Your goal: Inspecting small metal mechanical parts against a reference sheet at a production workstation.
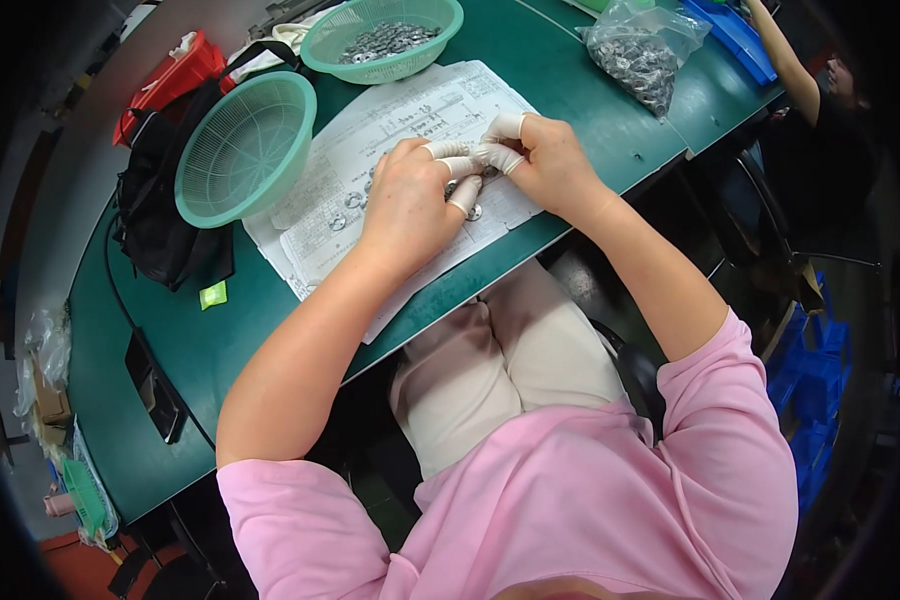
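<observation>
My left hand (410, 200) and my right hand (553, 165) meet over printed paper sheets (320, 250), with white finger cots on several fingertips. Between their pinched fingers is a small round metal part (489, 172), mostly covered by the fingers. Both hands are closed on it, fingertips almost touching. Just below the left thumb lies another metal disc (475, 212). To the left of my left hand, several more shiny metal discs (354, 200) rest loose on the paper.
A mint-green mesh basket (245, 150) leans at the left beside a black bag (160, 215). Farther back, a second green basket (390, 70) holds many metal parts. At the back right is a clear plastic bag (642, 65) of parts. Another person's arm (785, 50) reaches in near a blue tray (735, 40).
</observation>
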A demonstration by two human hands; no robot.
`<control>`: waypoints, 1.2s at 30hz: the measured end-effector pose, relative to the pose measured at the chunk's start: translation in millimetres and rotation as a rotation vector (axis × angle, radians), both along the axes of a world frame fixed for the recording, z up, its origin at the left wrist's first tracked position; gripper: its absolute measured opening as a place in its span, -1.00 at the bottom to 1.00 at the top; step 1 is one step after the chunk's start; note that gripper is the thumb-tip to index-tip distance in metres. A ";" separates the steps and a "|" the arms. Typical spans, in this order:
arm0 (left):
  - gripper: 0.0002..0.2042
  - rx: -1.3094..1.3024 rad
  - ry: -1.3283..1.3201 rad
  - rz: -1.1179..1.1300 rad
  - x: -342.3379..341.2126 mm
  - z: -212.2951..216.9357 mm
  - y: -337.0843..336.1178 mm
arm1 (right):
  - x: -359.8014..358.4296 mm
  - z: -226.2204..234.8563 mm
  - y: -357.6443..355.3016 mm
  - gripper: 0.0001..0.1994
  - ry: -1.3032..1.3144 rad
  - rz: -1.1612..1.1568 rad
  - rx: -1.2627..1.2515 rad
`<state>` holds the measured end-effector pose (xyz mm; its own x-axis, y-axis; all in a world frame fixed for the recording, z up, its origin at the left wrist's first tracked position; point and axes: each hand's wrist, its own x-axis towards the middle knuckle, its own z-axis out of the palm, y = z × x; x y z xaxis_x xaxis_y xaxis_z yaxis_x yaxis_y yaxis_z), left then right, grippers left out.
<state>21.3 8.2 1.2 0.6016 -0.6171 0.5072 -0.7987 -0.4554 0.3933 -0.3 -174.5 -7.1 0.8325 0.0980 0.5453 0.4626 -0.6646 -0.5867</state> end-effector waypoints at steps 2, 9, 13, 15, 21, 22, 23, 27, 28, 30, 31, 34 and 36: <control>-0.85 0.001 -0.045 -0.007 -0.9 0.2 -0.5 | -2.2 0.7 -2.8 -0.89 0.023 0.021 0.036; -0.86 -0.001 0.034 0.017 -0.8 -0.5 0.8 | -1.2 12.3 3.0 -0.85 0.257 0.008 0.284; -0.85 -0.005 0.055 0.027 2.8 -3.7 0.7 | 3.7 11.7 4.0 -0.84 0.393 -0.019 0.312; -0.85 -0.010 0.068 0.037 2.9 -4.2 1.6 | 4.5 10.8 4.4 -0.85 0.405 -0.002 0.358; -0.84 -0.022 0.049 0.045 1.6 -5.5 2.1 | 5.2 4.0 4.7 -0.87 0.306 0.021 0.231; -0.84 -0.017 0.041 0.047 1.4 -5.7 1.7 | 4.5 0.8 4.4 -0.88 0.191 0.029 0.115; -0.84 -0.020 0.045 0.048 1.9 -5.6 1.6 | 4.2 -0.9 3.8 -0.88 0.075 0.036 -0.001; -0.84 -0.019 0.056 0.037 2.0 -5.5 1.4 | 4.6 4.5 8.7 -0.89 0.043 -0.002 -0.107; -0.84 -0.022 0.068 0.039 2.0 -6.9 1.3 | 4.6 3.3 9.1 -0.89 0.049 -0.006 -0.107; -0.84 -0.028 0.073 0.042 4.3 -4.9 1.7 | 7.4 3.5 10.6 -0.89 0.073 0.004 -0.077; -0.84 -0.028 0.066 0.037 4.0 -4.2 1.6 | 7.8 3.8 9.9 -0.89 0.083 0.008 -0.062; -0.84 0.024 0.108 0.048 0.3 -3.3 2.7 | 7.0 0.3 7.7 -0.89 0.116 0.015 0.008; -0.84 0.024 0.047 0.043 0.0 -2.1 1.4 | 6.2 0.1 8.1 -0.89 0.133 0.024 0.047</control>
<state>21.3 9.6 -0.9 0.6508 -0.6019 0.4628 -0.7590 -0.4990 0.4183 5.9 -166.4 -7.0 0.8957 0.0956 0.4343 0.3937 -0.6248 -0.6742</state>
